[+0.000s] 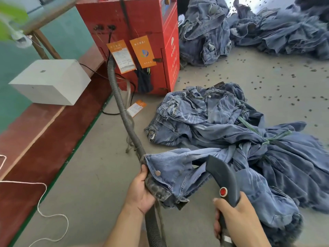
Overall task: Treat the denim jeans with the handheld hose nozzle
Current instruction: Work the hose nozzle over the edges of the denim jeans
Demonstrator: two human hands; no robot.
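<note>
Gripping the waistband of the denim jeans [170, 177] in my left hand [140, 191], I hold the hose nozzle [222, 180] in my right hand [236, 216], its tip touching the fabric above the floor [99, 175], beside the red machine [142, 32].

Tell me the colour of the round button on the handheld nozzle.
Red, on the dark grey nozzle; button seen in the head view.

Even, soft daylight; shadows faint. Glare at upper right of frame. Blurred green smear [10, 20] upper left. Wide-angle bending at edges.
</note>
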